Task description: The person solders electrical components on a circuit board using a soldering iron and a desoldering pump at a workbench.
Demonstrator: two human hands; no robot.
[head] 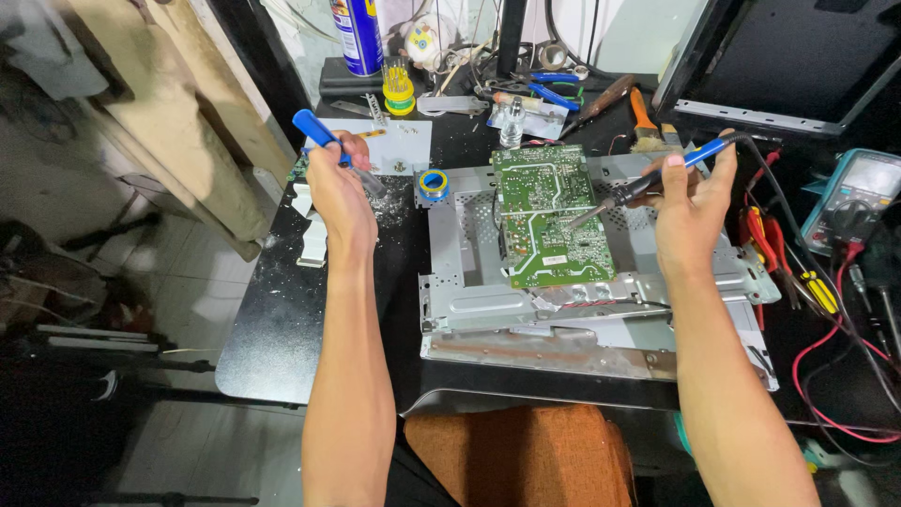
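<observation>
A green circuit board [549, 218] lies solder-side up on a grey metal chassis [479, 300] in the middle of the black table. My right hand [690, 202] grips a blue-handled soldering iron [648, 183], its tip resting just above the board's right edge. My left hand [338, 183] is raised over the table's left part and holds a blue-handled tool [315, 129], likely a desoldering pump, whose lower end is partly hidden by my fingers. A small blue and yellow solder spool [433, 182] sits between my left hand and the board.
A multimeter [859, 197] with red leads lies at the right. Pliers, screwdrivers, a brush [642, 122] and a spray can [357, 36] crowd the back edge. A dark monitor panel [798, 61] leans at the back right. An orange stool [526, 455] stands below the front edge.
</observation>
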